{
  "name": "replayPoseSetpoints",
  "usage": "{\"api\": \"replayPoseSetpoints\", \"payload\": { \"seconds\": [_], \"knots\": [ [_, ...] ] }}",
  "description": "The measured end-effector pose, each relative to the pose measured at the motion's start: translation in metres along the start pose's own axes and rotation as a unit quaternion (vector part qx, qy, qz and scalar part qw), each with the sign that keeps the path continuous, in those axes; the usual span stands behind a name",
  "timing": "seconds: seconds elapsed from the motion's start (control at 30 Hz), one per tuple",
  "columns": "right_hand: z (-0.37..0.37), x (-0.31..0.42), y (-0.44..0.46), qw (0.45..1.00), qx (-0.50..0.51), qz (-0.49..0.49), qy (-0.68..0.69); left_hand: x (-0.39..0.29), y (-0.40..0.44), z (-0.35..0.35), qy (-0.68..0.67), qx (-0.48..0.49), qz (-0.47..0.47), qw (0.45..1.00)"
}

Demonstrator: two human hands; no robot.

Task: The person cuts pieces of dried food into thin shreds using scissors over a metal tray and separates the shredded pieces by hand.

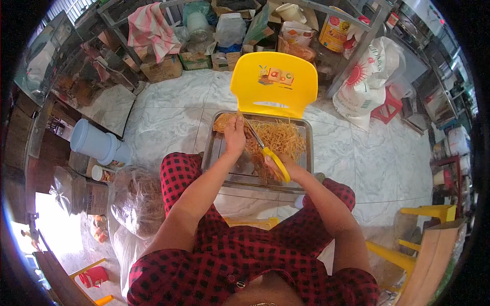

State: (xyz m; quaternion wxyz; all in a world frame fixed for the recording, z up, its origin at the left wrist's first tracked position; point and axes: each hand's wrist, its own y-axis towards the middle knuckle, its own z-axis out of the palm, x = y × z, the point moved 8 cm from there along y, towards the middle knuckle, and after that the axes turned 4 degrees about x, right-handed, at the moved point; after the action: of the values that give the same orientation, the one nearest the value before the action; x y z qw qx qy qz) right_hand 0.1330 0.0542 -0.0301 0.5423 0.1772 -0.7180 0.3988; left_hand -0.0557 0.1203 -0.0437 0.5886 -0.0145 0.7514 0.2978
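Note:
A metal tray (207, 148) rests in front of my knees on what seems to be a yellow chair's seat. My left hand (235, 136) is closed over its left side, pinching a flat orange-brown dried piece (221, 122) whose kind I cannot make out. My right hand (286, 167) grips yellow-handled scissors (276, 162), their metal blades pointing up and left to the fingers of my left hand. Thin golden strips (283, 137) are heaped on the tray's right side. Darker brown shreds (261, 166) lie toward the near edge, partly hidden by my right hand.
The yellow chair back (274, 84) stands just beyond the tray. A white sack (361, 86) leans at the far right, and a white bucket (92, 138) lies at the left. A clear bag (135, 199) is beside my left knee. Yellow stools (434, 211) stand at the right.

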Motion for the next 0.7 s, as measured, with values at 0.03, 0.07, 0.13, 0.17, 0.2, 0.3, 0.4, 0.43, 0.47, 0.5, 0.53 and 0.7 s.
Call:
{"api": "replayPoseSetpoints", "payload": {
  "seconds": [0.03,0.07,0.13,0.17,0.2,0.3,0.4,0.43,0.47,0.5,0.53,0.7],
  "knots": [
    [0.000,-0.001,0.000,1.000,0.000,0.000,0.000,0.001,-0.004,-0.001,0.000,0.000,0.000,1.000],
    [-0.001,-0.006,0.001,1.000,-0.007,0.013,0.007,-0.007,-0.008,0.002,-0.089,0.025,-0.104,0.990],
    [-0.001,-0.009,0.000,0.999,-0.014,0.026,0.015,-0.015,-0.015,0.008,-0.177,0.050,-0.206,0.961],
    [-0.001,-0.008,-0.001,0.998,-0.022,0.031,0.041,-0.016,-0.016,0.007,-0.188,0.040,-0.220,0.956],
    [-0.002,-0.008,-0.001,0.997,-0.030,0.036,0.067,-0.015,-0.017,0.007,-0.198,0.030,-0.234,0.951],
    [-0.005,-0.007,0.000,0.998,-0.039,0.029,0.026,-0.011,-0.013,0.007,-0.193,0.037,-0.210,0.958],
    [-0.005,-0.003,-0.004,0.997,-0.046,0.042,0.037,-0.008,-0.012,0.006,-0.183,0.037,-0.207,0.960],
    [-0.005,-0.003,-0.004,0.997,-0.046,0.042,0.037,-0.008,-0.013,0.006,-0.183,0.036,-0.207,0.960],
    [-0.006,-0.003,-0.004,0.998,-0.051,0.035,0.029,-0.009,-0.013,0.006,-0.200,0.035,-0.216,0.955],
    [-0.008,-0.003,-0.004,0.998,-0.056,0.027,0.021,-0.010,-0.014,0.007,-0.218,0.034,-0.225,0.949],
    [-0.009,-0.006,-0.002,0.998,-0.057,0.027,0.021,-0.012,-0.013,0.006,-0.218,0.035,-0.225,0.949],
    [-0.014,-0.011,-0.001,0.997,-0.061,0.048,-0.013,-0.018,-0.013,0.005,-0.233,0.066,-0.273,0.931]
  ]
}}
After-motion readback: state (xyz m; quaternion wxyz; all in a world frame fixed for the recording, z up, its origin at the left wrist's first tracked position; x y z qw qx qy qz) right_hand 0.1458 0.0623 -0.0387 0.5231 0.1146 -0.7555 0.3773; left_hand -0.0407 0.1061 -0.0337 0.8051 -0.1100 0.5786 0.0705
